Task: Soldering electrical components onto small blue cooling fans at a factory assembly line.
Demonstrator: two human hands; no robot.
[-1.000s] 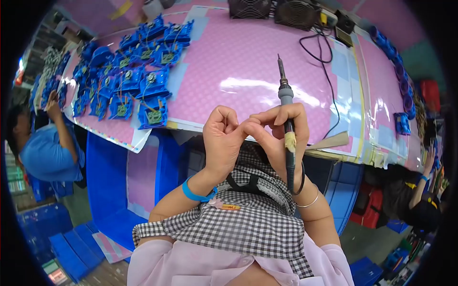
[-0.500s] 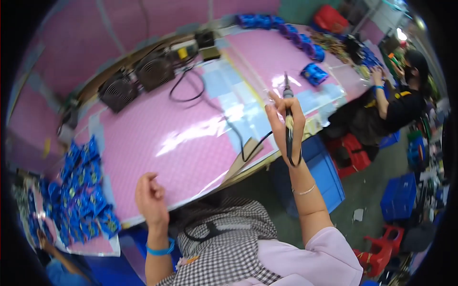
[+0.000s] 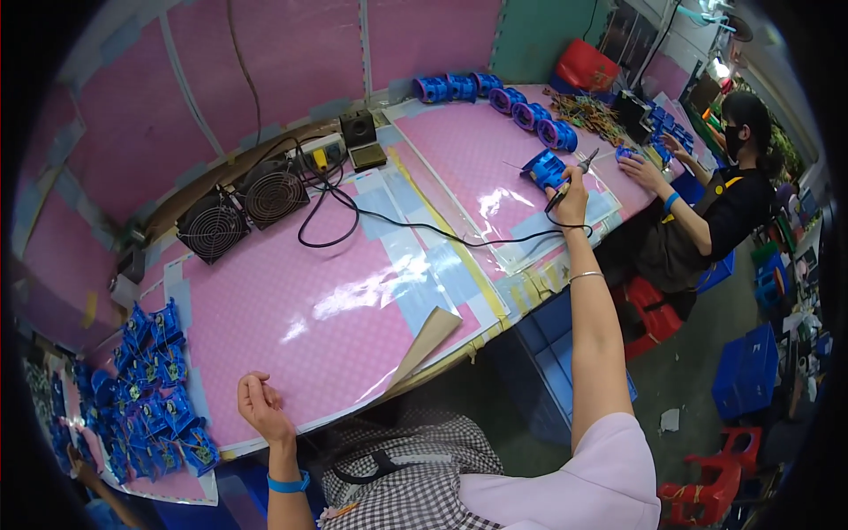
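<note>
My right hand (image 3: 572, 201) is stretched far out over the right part of the bench. It grips a soldering iron (image 3: 583, 166), its metal tip pointing up and away. The fingertips are against or right beside a blue, drum-shaped part (image 3: 543, 169) with a dark rim and a thin wire sticking out; contact is hard to tell. A black cord (image 3: 459, 240) trails from the iron across the bench. Near the front edge at left, my left hand (image 3: 260, 406) hovers with loosely curled fingers and nothing in them.
Several blue drum-shaped parts (image 3: 530, 116) form a row at the back right. Blue wired parts (image 3: 159, 406) crowd the left end. Two fans (image 3: 276, 194) and a soldering-iron stand (image 3: 360, 141) line the back. A brown cardboard strip (image 3: 426, 346) lies in front. A co-worker (image 3: 738, 208) sits at right.
My right hand has moved right and away with the soldering iron, reaching the single blue drum-shaped part. The cord has stretched out behind it. My left hand has shifted slightly left and nearer.
</note>
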